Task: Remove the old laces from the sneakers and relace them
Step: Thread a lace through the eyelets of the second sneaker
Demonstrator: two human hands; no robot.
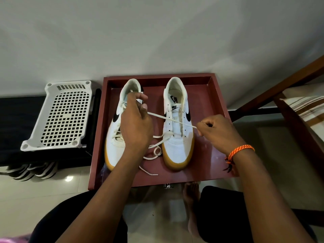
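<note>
1. My left hand (135, 123) sits over the left sneaker (117, 130), its fingers (138, 99) curled and pinching a cream lace (172, 120) near the collar.
2. My right hand (220, 131) is clenched on the far end of that same lace, just right of the right sneaker (178, 120), so the strand runs taut across that shoe's open tongue.
3. Both sneakers stand side by side, toes toward me, in the dark red tray (210, 162). The left one has lace crossing its lower eyelets. The right one's upper eyelets show bare, with lace only at the bottom row.
4. Slack lace (155, 152) loops on the tray between the 2 shoes and trails toward me.
5. To do this step well, I judge I should keep the pull even and low along the eyelet line, steady the shoe with my left hand, and feed the strand through 1 eyelet at a time so it lies flat, not twisted.
6. I should also keep the slack clear of the taut strand to avoid a snag.
7. Hard to tell: my left hand hides the left sneaker's upper eyelets, so which hole the lace leaves is unseen. Whether I am threading or unthreading cannot be read. The lace tip inside my right fist is hidden.
</note>
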